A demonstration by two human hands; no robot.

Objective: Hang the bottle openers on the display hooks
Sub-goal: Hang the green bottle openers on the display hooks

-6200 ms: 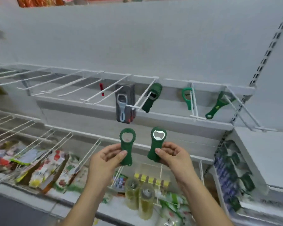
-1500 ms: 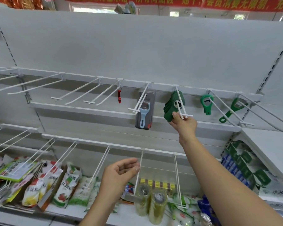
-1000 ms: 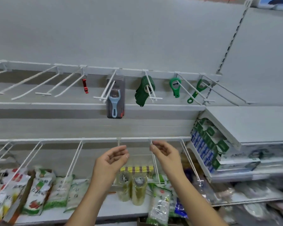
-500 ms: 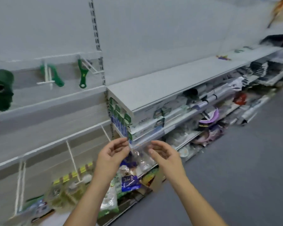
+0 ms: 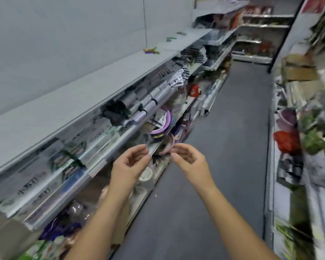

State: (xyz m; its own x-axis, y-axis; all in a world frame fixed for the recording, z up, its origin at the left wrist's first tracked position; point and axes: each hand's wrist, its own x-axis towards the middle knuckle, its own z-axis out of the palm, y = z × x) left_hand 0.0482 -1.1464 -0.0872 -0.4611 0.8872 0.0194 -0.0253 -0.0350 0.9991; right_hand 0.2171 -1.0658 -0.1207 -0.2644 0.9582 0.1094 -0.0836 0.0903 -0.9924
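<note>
Shop aisle (image 5: pixel 223 128) now ahead, hooks gone from view; left hand (image 5: pixel 129 166), right hand (image 5: pixel 191 162) empty, fingers (image 5: pixel 137 149) loosely curled

Grey top shelf (image 5: pixel 83 98) along left: small purple-and-green items (image 5: pixel 150 51) lying far along it. Shelf below (image 5: pixel 124 139): packed boxed goods (image 5: pixel 73 158), blurred; purple round tub (image 5: pixel 162 124) further on. Dark grey aisle floor (image 5: pixel 233 128). Right-hand shelving (image 5: pixel 270 166): red item (image 5: pixel 286 141), rest blurred
</note>
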